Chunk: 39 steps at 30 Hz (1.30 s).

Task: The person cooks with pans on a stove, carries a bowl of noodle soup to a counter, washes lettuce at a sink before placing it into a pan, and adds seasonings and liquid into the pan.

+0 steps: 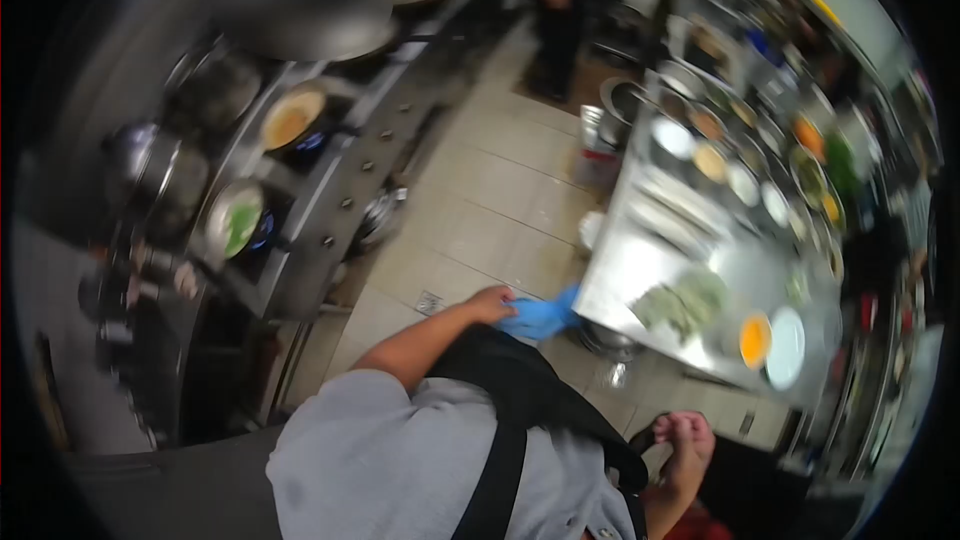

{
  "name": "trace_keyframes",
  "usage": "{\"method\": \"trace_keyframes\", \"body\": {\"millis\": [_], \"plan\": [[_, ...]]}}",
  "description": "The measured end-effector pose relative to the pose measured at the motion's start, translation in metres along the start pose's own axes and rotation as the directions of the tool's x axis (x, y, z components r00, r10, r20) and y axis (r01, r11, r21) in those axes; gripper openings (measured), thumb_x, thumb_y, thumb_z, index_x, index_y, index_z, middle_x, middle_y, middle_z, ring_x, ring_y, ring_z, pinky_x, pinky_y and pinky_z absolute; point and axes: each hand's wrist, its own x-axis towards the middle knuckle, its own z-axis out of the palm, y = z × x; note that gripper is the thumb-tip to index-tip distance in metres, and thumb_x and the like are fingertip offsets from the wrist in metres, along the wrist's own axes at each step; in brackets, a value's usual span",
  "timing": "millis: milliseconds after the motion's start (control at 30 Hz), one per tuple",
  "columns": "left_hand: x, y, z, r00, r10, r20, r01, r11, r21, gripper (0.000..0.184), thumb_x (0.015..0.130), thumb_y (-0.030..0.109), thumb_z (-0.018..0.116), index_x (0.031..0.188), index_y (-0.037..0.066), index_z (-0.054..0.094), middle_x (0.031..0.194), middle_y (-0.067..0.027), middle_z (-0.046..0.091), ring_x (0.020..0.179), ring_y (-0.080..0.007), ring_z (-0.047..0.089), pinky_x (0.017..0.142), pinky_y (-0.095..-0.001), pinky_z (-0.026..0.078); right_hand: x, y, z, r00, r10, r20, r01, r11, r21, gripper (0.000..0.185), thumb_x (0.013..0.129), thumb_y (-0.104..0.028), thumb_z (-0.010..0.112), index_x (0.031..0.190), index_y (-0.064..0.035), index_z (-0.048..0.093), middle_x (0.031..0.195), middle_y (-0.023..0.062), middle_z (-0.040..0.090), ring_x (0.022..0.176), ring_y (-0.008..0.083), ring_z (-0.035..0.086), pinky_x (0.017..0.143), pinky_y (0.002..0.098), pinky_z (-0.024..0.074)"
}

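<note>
A blue cloth (pixel 540 316) hangs from my left hand (pixel 490 305), whose fingers are closed on it. The cloth reaches to the near left corner of the steel work table (pixel 612 285). My right hand (pixel 688 435) is at the lower right, below the table's front edge, with its fingers curled in; what they hold, if anything, is hidden. On the table near that edge lie a pale green leafy heap (pixel 685 303), a bowl of something orange (pixel 754 340) and a pale plate (pixel 785 348).
At the left, a stove (pixel 330 205) bears a pan with green food (pixel 238 220), a pan with orange-brown food (pixel 292 120) and a pot (pixel 155 170). Burner flames show. Another person (pixel 565 10) stands at the aisle's far end. Many bowls (pixel 710 162) line the table.
</note>
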Motion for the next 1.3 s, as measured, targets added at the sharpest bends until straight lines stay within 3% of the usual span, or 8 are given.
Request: {"method": "trace_keyframes", "body": {"millis": [167,267,433,500,567,867,1000,1300], "plan": [[-0.065,-0.123,-0.102,0.921,-0.359,-0.149,0.312,0.911,-0.268,0.032,0.077,0.025,0.069,0.097,0.002,0.064,0.086,-0.0118,0.067,0.083,-0.0205,0.064,0.077,-0.0305,0.05,0.139,0.014,0.185,0.941,0.117,0.318,0.039,0.894,-0.445,0.03,0.087,-0.027,0.063,0.1,-0.0004,0.058,0.087,0.0105,0.064,0.082,0.0192,0.062,0.069,0.0311,0.0478],[-0.132,-0.195,-0.155,0.751,-0.621,-0.222,0.558,0.778,-0.289,0.026,0.074,0.028,0.069,0.086,0.006,0.067,0.087,-0.0131,0.068,0.079,-0.0244,0.064,0.076,-0.0349,0.05,0.197,0.022,0.237,0.882,0.063,0.468,0.436,0.269,-0.859,0.034,0.08,-0.024,0.066,0.104,0.0001,0.059,0.095,0.0214,0.063,0.092,0.0397,0.058,0.08,0.045,0.0463],[-0.249,-0.213,-0.213,0.376,-0.907,-0.192,0.482,0.368,-0.795,0.022,0.078,0.027,0.063,0.089,0.009,0.067,0.08,-0.0061,0.066,0.065,-0.0177,0.062,0.051,-0.0369,0.046,0.273,0.078,0.231,0.79,0.316,0.526,0.566,-0.044,-0.823,0.034,0.081,-0.027,0.064,0.107,-0.0052,0.06,0.086,0.0222,0.065,0.077,0.0398,0.065,0.069,0.0446,0.0524],[-0.278,-0.242,-0.209,0.336,-0.928,-0.163,0.45,0.311,-0.837,0.023,0.079,0.026,0.062,0.095,0.01,0.065,0.081,-0.0026,0.064,0.066,-0.0132,0.062,0.046,-0.0324,0.043,0.267,0.022,0.3,0.786,0.618,0.021,0.056,-0.037,-0.998,0.038,0.082,-0.037,0.059,0.106,-0.0076,0.065,0.099,0.0207,0.066,0.096,0.0327,0.063,0.084,0.0455,0.0489],[-0.29,-0.238,-0.209,0.214,-0.966,-0.144,0.314,0.207,-0.927,0.023,0.08,0.023,0.061,0.099,0.01,0.064,0.084,-0.0033,0.064,0.066,-0.0151,0.061,0.049,-0.0333,0.043,0.35,0.118,0.255,0.683,0.623,0.382,0.436,0.072,-0.897,0.042,0.08,-0.039,0.061,0.102,-0.0042,0.067,0.099,0.0246,0.065,0.096,0.0331,0.064,0.085,0.0451,0.0492],[-0.271,-0.27,-0.152,0.251,-0.967,0.034,-0.136,-0.07,-0.988,0.015,0.087,0.022,0.053,0.09,0.008,0.059,0.071,-0.0052,0.06,0.056,-0.0183,0.057,0.044,-0.0328,0.042,0.472,-0.069,0.712,0.437,-0.231,0.869,0.747,0.632,-0.207,0.031,0.084,-0.026,0.065,0.099,0.0009,0.063,0.084,0.0183,0.065,0.076,0.0286,0.064,0.069,0.0359,0.0497],[-0.261,-0.278,-0.105,0.184,-0.93,-0.319,-0.414,0.221,-0.883,0.029,0.092,0.033,0.054,0.085,0.005,0.059,0.071,-0.0093,0.061,0.054,-0.0212,0.055,0.045,-0.0385,0.043,0.524,-0.181,0.898,0.262,-0.592,0.762,0.841,0.527,0.12,0.03,0.084,-0.024,0.065,0.101,-0.0003,0.062,0.091,0.0163,0.066,0.085,0.0274,0.065,0.076,0.0348,0.05],[-0.129,-0.152,-0.108,-0.121,-0.988,0.097,-0.232,-0.067,-0.97,0.022,0.091,0.026,0.05,0.093,0.007,0.06,0.075,-0.0086,0.062,0.06,-0.0218,0.061,0.049,-0.0387,0.049,0.607,-0.374,1.258,0.09,-0.814,0.574,0.996,0.08,-0.042,0.028,0.083,-0.024,0.06,0.104,-0.0051,0.061,0.098,0.0177,0.065,0.096,0.0363,0.061,0.083,0.0451,0.048]]}}
